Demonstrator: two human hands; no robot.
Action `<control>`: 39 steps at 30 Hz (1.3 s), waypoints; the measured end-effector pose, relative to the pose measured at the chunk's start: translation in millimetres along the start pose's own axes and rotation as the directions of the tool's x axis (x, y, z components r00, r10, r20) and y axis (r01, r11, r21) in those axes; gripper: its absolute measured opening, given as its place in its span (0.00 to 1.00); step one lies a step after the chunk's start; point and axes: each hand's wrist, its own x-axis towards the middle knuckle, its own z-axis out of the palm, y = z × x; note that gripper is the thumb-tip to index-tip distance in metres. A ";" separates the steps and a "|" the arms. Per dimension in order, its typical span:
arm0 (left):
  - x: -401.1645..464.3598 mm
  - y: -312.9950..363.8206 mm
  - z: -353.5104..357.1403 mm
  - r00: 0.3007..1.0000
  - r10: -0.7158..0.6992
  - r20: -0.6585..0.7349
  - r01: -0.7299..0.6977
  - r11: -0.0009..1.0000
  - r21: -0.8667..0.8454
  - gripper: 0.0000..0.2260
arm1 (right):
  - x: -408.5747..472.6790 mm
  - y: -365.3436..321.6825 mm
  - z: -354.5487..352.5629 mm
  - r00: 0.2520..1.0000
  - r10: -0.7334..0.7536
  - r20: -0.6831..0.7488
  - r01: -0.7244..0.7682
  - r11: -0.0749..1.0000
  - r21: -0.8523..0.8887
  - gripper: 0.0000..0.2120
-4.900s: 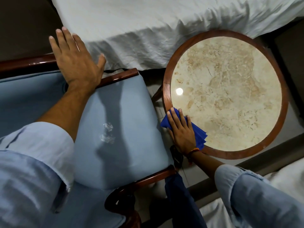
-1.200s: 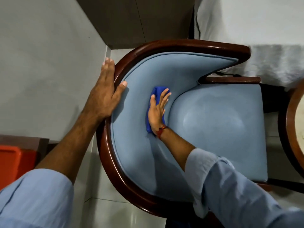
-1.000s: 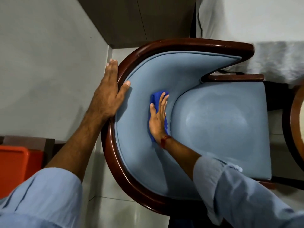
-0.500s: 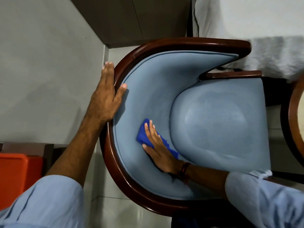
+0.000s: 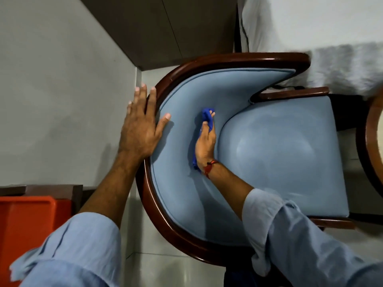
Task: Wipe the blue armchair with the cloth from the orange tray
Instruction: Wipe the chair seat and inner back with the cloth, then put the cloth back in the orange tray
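Wiped inner backrest of blue armchair (image 5: 279,154) at frame centre, right hand (image 5: 205,146) pressing flat, closed over blue cloth (image 5: 207,117). Braced wooden rim (image 5: 178,230) with left hand (image 5: 141,129), open, fingers spread, holding nothing. Best done with even pressure, overlapping strokes following padding curve into seat crease; orange tray (image 5: 24,220) at lower left.

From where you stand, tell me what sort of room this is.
Probably a bedroom, perhaps a hotel room. A blue armchair with a dark wood frame stands beside a bed draped in a white sheet, with a round side table at the right edge.
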 end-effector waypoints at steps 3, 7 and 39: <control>-4.7 16.7 -10.9 0.993 0.118 0.032 -0.116 0.992 -0.041 0.28 | -31.8 -8.6 -4.6 0.967 -0.144 0.209 0.150 0.989 -0.012 0.24; -6.7 38.5 -42.0 0.978 -0.136 0.159 0.187 0.907 -0.376 0.27 | -71.0 -19.9 -13.9 0.816 -0.227 0.532 0.345 0.929 -0.133 0.27; -402.3 -178.8 -86.0 0.065 -0.963 0.261 0.480 -0.200 -0.854 0.14 | -277.7 -22.2 273.0 0.299 0.565 0.769 0.371 0.673 -0.639 0.39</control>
